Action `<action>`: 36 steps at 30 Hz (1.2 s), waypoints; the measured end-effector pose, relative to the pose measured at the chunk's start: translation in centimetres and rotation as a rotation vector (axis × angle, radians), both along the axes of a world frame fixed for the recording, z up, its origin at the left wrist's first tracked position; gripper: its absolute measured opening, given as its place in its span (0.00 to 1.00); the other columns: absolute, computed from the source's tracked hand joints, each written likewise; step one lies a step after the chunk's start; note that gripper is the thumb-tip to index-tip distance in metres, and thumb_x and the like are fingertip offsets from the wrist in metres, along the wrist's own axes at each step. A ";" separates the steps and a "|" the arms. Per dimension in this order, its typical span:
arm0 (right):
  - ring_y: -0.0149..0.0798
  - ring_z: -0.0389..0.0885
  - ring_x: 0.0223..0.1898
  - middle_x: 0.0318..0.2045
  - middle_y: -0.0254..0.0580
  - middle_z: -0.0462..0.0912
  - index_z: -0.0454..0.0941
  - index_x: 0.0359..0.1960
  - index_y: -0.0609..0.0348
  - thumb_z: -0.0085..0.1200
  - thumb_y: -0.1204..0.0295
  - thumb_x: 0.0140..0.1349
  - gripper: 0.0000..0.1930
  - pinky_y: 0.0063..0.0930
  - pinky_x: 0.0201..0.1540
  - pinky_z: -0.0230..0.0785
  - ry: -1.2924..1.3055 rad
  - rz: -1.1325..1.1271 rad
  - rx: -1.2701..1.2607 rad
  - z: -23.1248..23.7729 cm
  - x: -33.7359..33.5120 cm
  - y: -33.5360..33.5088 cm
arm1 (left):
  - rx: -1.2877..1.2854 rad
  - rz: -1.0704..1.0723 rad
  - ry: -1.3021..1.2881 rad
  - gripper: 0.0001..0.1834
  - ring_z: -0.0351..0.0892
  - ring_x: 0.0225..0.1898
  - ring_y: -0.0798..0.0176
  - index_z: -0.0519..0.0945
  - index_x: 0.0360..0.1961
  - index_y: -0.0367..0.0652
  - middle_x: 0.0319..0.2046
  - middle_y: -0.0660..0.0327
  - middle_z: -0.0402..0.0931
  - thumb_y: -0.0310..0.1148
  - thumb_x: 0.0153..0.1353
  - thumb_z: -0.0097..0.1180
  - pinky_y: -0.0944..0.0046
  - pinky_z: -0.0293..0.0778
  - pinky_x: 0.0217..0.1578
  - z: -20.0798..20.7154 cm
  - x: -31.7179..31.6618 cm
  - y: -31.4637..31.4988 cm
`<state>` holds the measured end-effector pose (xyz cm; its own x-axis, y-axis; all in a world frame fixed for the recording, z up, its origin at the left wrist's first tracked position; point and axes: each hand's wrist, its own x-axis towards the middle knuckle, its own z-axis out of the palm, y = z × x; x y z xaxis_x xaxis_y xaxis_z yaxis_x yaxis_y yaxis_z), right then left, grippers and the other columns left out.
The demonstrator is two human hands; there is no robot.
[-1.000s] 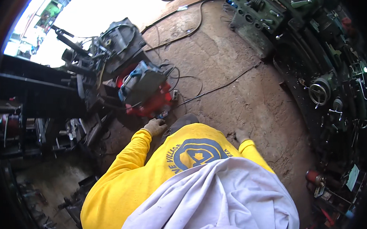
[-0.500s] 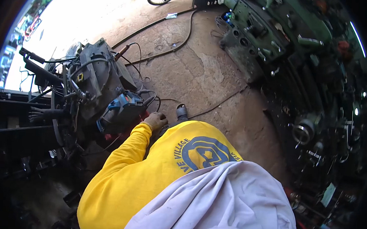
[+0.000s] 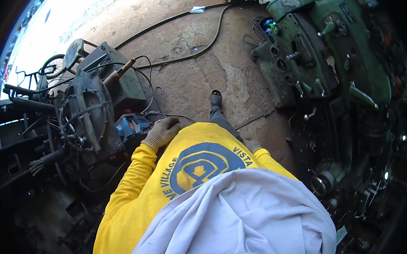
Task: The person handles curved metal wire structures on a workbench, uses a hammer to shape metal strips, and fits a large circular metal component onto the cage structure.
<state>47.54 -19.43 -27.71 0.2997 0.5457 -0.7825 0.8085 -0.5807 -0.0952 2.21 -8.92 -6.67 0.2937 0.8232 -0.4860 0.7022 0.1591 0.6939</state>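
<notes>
My left hand [image 3: 163, 131], in a dusty knitted glove, rests back-up by my left thigh, fingers loosely stretched and no object visible in it. Beside it to the left is a blue boxy device [image 3: 132, 124] with a cable, apart from the glove. My right hand [image 3: 253, 145], also gloved, lies low at my right side, partly behind the yellow shirt [image 3: 207, 141]; its fingers are hidden. A pale cloth [image 3: 240, 215] hangs over the front of the shirt. One foot in a dark sandal [image 3: 216, 99] is stretched forward on the floor.
To the left stand a dark metal box [image 3: 128, 89], a brown-handled cable holder [image 3: 119, 72] and greasy metal parts. A large green machine [image 3: 351, 61] with levers fills the right. A long hose [image 3: 188, 60] crosses the brown floor [image 3: 191, 88].
My view has shifted to the right. The left hand has drawn back from beside the blue device onto my thigh. My right hand and stretched leg have come into sight.
</notes>
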 end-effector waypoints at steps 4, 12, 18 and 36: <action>0.50 0.82 0.56 0.51 0.56 0.84 0.82 0.54 0.56 0.51 0.32 0.56 0.40 0.39 0.56 0.72 0.163 0.007 -0.072 6.0 0.8 10.8 | -0.054 0.250 0.083 0.25 0.79 0.55 0.43 0.80 0.53 0.38 0.51 0.44 0.81 0.47 0.64 0.55 0.51 0.74 0.55 -0.3 -0.6 2.2; 0.47 0.82 0.36 0.35 0.48 0.83 0.80 0.51 0.56 0.55 0.60 0.67 0.17 0.38 0.38 0.74 0.359 0.204 -0.029 2.9 6.0 36.9 | -0.012 0.544 0.049 0.24 0.80 0.53 0.45 0.79 0.54 0.36 0.48 0.45 0.82 0.45 0.67 0.55 0.53 0.74 0.54 5.5 2.9 9.9; 0.33 0.69 0.16 0.20 0.31 0.71 0.77 0.39 0.58 0.55 0.67 0.69 0.08 0.30 0.18 0.62 0.659 -0.097 -0.043 3.8 -3.1 53.5 | 0.095 0.841 -0.046 0.21 0.81 0.53 0.52 0.78 0.56 0.37 0.51 0.50 0.82 0.38 0.67 0.58 0.57 0.75 0.54 5.1 1.6 8.4; 0.43 0.84 0.46 0.43 0.54 0.87 0.82 0.50 0.64 0.53 0.54 0.64 0.25 0.34 0.49 0.74 0.337 0.976 -0.078 8.5 -36.2 56.8 | 0.825 1.114 0.359 0.14 0.83 0.46 0.47 0.81 0.48 0.38 0.44 0.49 0.82 0.32 0.63 0.61 0.54 0.80 0.44 10.4 -12.0 7.4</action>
